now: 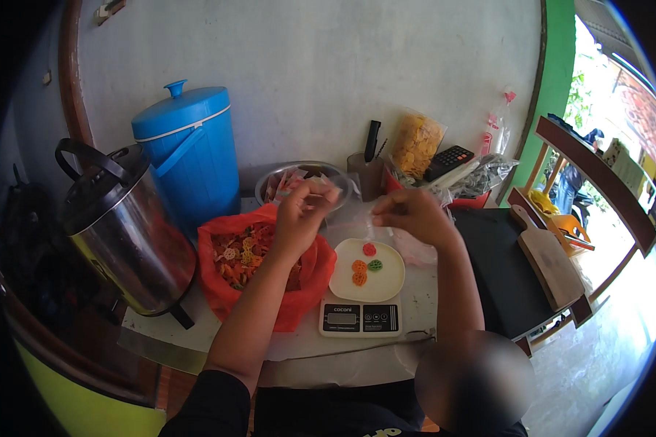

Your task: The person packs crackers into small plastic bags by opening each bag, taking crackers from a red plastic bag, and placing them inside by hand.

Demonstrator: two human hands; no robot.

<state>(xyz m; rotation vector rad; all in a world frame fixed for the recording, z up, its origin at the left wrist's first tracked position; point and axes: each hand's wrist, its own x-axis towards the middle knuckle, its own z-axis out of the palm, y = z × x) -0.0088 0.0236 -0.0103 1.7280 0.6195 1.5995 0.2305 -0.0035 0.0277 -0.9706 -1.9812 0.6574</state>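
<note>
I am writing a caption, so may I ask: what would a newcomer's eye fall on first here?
Probably the red bag left of centre, open and holding many colourful pieces. The tall blue container behind it also stands out. To the bag's right, a few pieces lie on the cream plate atop the scale.

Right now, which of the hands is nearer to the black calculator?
Right. The right hand is in front of the calculator, slightly left; the left hand is farther left, near the metal bowl.
</note>
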